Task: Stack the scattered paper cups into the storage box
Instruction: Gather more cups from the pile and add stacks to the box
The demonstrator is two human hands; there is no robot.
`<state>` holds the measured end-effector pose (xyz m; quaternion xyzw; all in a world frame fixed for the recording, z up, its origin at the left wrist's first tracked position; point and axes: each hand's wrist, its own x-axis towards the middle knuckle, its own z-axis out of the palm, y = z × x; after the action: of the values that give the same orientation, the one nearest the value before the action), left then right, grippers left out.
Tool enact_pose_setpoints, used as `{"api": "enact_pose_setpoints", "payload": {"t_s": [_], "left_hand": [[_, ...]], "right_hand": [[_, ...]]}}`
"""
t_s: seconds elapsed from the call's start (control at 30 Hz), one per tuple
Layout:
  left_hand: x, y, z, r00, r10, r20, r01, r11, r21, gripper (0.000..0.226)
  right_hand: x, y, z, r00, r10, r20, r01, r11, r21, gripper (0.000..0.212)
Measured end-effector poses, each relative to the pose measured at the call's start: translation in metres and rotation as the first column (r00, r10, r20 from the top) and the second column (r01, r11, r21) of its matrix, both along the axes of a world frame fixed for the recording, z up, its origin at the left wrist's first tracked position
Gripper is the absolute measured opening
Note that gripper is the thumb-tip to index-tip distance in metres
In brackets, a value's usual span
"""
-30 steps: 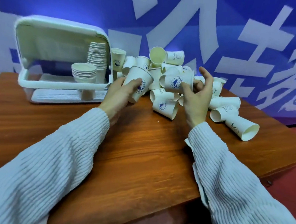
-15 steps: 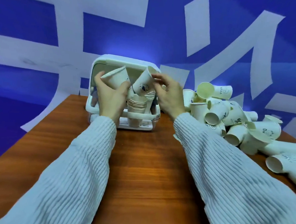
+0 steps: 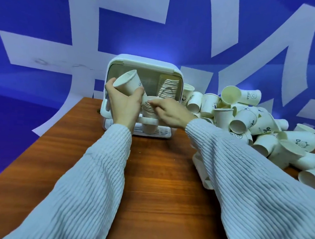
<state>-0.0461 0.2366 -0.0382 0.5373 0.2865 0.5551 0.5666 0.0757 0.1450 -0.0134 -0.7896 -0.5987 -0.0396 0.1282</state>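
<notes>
Paper cups: 1 held in the left hand, 1 stack under the right hand's fingers, a loose heap at the right.

Paper cups lie in a loose heap on the right side of the wooden table, beside the white storage box; nearest, ribbed pale sleeves cross the table, and the heap's right edge is cut off by the frame. The left hand grasps 1 tilted cup, mouth toward the camera, in front of the box opening. The right hand has its fingertips pinched on the rim of the front stack standing in the box; how many cups it holds is hard to make out. A taller 2nd stack leans deeper inside. Readable print: "HELLO" on 1 heap cup, "%" on another; the blue round logos are too small to read. Behind, a blue wall banner carries large white strokes, cut off.
</notes>
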Motion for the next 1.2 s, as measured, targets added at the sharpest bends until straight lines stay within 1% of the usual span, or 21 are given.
{"api": "enact_pose_setpoints", "payload": {"t_s": [0.07, 0.1, 0.17, 0.27, 0.33, 0.43, 0.5, 0.6, 0.63, 0.7, 0.77, 0.8, 0.87, 0.9, 0.93, 0.97, 1.0, 1.03, 1.1, 1.13, 1.2], "left_hand": [[-0.001, 0.001, 0.001, 1.0, 0.006, -0.001, -0.006, 1.0, -0.006, 0.078], [-0.002, 0.0, 0.002, 1.0, 0.006, -0.002, -0.006, 1.0, 0.003, 0.08], [-0.002, -0.002, 0.003, 1.0, 0.005, -0.002, -0.005, 0.998, 0.067, 0.084], [0.002, -0.007, 0.011, 0.996, 0.017, -0.091, 0.004, 0.973, 0.231, 0.082], [0.008, -0.011, 0.018, 0.982, 0.048, -0.184, 0.017, 0.943, 0.334, 0.077], [0.023, -0.009, 0.022, 0.949, 0.082, -0.304, 0.075, 0.879, 0.47, 0.076], [0.034, -0.002, 0.016, 0.876, 0.103, -0.472, 0.176, 0.842, 0.51, 0.074], [0.04, 0.003, -0.002, 0.606, 0.259, -0.753, 0.315, 0.791, 0.525, 0.072], [0.039, 0.003, -0.009, 0.536, 0.288, -0.793, 0.352, 0.778, 0.521, 0.077], [0.038, 0.0, -0.016, 0.473, 0.312, -0.824, 0.389, 0.765, 0.513, 0.086], [0.038, -0.005, -0.018, 0.464, 0.37, -0.805, 0.37, 0.745, 0.555, 0.092], [0.037, -0.01, -0.02, 0.485, 0.418, -0.768, 0.338, 0.721, 0.606, 0.091], [0.035, -0.029, -0.023, 0.604, 0.491, -0.627, 0.257, 0.625, 0.737, 0.082], [0.034, -0.041, -0.027, 0.694, 0.466, -0.548, 0.235, 0.573, 0.785, 0.076], [0.031, -0.054, -0.032, 0.784, 0.379, -0.492, 0.244, 0.54, 0.806, 0.068], [0.029, -0.068, -0.037, 0.851, 0.236, -0.469, 0.295, 0.525, 0.799, 0.06], [0.025, -0.08, -0.044, 0.873, 0.084, -0.48, 0.374, 0.517, 0.77, 0.052], [0.022, -0.09, -0.052, 0.855, -0.037, -0.517, 0.463, 0.503, 0.729, 0.047], [0.019, -0.099, -0.065, 0.788, -0.18, -0.589, 0.593, 0.478, 0.648, 0.042], [0.02, -0.102, -0.071, 0.752, -0.233, -0.616, 0.641, 0.476, 0.602, 0.042], [0.022, -0.102, -0.076, 0.708, -0.276, -0.65, 0.685, 0.493, 0.537, 0.043]], "right_hand": [[-0.003, 0.001, -0.005, 0.999, 0.007, 0.038, -0.006, 1.0, -0.02, 0.024], [-0.002, 0.002, -0.007, 0.999, 0.005, 0.038, -0.005, 1.0, 0.023, 0.031], [-0.003, -0.005, -0.004, 0.999, -0.031, -0.039, 0.038, 0.981, 0.192, 0.054], [0.0, -0.02, 0.0, 0.984, -0.079, -0.157, 0.14, 0.894, 0.425, 0.053], [0.002, -0.029, 0.001, 0.978, -0.084, -0.193, 0.167, 0.867, 0.47, 0.048], [0.006, -0.043, -0.002, 0.973, -0.089, -0.212, 0.178, 0.874, 0.452, 0.044], [0.01, -0.054, -0.008, 0.977, -0.099, -0.189, 0.175, 0.877, 0.448, 0.044], [0.018, -0.07, -0.019, 0.961, -0.108, -0.254, 0.216, 0.866, 0.452, 0.039], [0.021, -0.076, -0.024, 0.952, -0.118, -0.283, 0.241, 0.858, 0.453, 0.037], [0.025, -0.087, -0.035, 0.934, -0.143, -0.327, 0.289, 0.84, 0.459, 0.036], [0.03, -0.096, -0.046, 0.902, -0.169, -0.398, 0.357, 0.809, 0.466, 0.034], [0.033, -0.1, -0.05, 0.882, -0.187, -0.434, 0.397, 0.79, 0.467, 0.034], [0.039, -0.109, -0.054, 0.846, -0.197, -0.496, 0.458, 0.744, 0.486, 0.03], [0.042, -0.114, -0.057, 0.834, -0.187, -0.519, 0.479, 0.713, 0.512, 0.027], [0.042, -0.119, -0.061, 0.828, -0.18, -0.531, 0.496, 0.676, 0.545, 0.023], [0.044, -0.126, -0.066, 0.823, -0.188, -0.536, 0.517, 0.638, 0.57, 0.022], [0.046, -0.132, -0.074, 0.822, -0.204, -0.533, 0.531, 0.612, 0.586, 0.023], [0.047, -0.138, -0.082, 0.822, -0.239, -0.517, 0.541, 0.61, 0.579, 0.027], [0.054, -0.146, -0.093, 0.83, -0.335, -0.446, 0.547, 0.648, 0.53, 0.034], [0.059, -0.15, -0.095, 0.816, -0.376, -0.44, 0.572, 0.636, 0.517, 0.035], [0.065, -0.157, -0.093, 0.772, -0.436, -0.463, 0.635, 0.555, 0.537, 0.036]]}}
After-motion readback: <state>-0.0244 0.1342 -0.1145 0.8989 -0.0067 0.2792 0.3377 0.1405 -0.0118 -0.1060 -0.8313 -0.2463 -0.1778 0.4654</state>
